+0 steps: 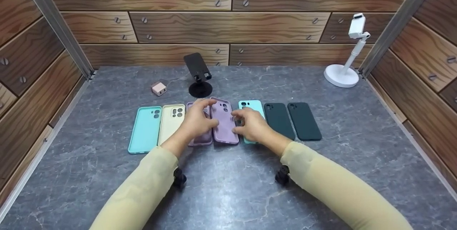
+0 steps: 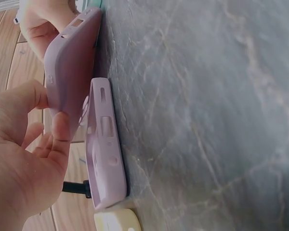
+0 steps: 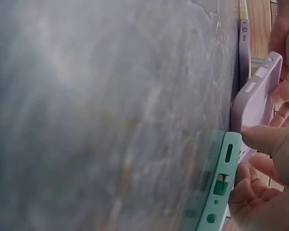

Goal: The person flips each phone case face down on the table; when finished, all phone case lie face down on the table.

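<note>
While the left hand (image 1: 195,123) and right hand (image 1: 252,125) both pinch its sides, the matte purple phone case (image 1: 225,121) tilts off the worktop (image 1: 228,187), crowded between a lilac case (image 2: 105,149) and a teal case (image 3: 216,187).

Materials, surface finish at bench.
Purple phone case (image 1: 225,123): soft matt plastic or silicone, smooth; dark green cases (image 1: 292,120) likewise matt. Tabletop (image 1: 321,173): grey marble-look, smooth, slight sheen. Walls (image 1: 228,26): wood-grain panels, metal screws. White stand (image 1: 344,69): glossy plastic.
</note>
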Demonstrator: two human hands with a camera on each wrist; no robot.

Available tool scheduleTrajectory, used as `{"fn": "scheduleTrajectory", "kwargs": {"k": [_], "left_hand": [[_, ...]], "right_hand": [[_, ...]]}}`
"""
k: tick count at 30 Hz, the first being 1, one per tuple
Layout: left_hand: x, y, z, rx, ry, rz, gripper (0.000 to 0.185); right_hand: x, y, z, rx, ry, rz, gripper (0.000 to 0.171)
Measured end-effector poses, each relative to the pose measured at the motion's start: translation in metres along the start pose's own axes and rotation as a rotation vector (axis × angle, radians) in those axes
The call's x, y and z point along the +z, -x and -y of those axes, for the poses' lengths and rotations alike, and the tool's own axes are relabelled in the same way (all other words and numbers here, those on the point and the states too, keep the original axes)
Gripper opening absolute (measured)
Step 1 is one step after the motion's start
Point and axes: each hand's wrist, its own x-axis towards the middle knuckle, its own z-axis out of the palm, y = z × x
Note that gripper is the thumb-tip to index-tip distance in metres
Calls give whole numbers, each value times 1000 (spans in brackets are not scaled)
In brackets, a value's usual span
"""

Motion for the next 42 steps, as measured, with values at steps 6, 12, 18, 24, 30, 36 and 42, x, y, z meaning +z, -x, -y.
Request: {"fn": "scheduleTrajectory", "kwargs": {"k": [6,12,18,24,30,36,42], "left_hand": [[1,1,-3,-13,21,-17,68],[2,1,0,-47,95,-16,67],[3,2,0,-76,189,-12,65],[5,4,-1,-120,325,13,69],[6,7,1,-136,476,52,74],[7,11,3,-131,546,112,84],[12,12,2,-122,623,204,92]], "right_hand": [[1,1,3,-64,29,9,52],[2,-1,4,-50,-4,40,54],[2,-4,4,45,-120,78,58],[-4,-5,3,138,-385,136,57],[-13,-8,1,219,-621,202,54],[-19,-12,-2,333,-828,248,63],[-23,-12,-4,368,-928,262,67]]}}
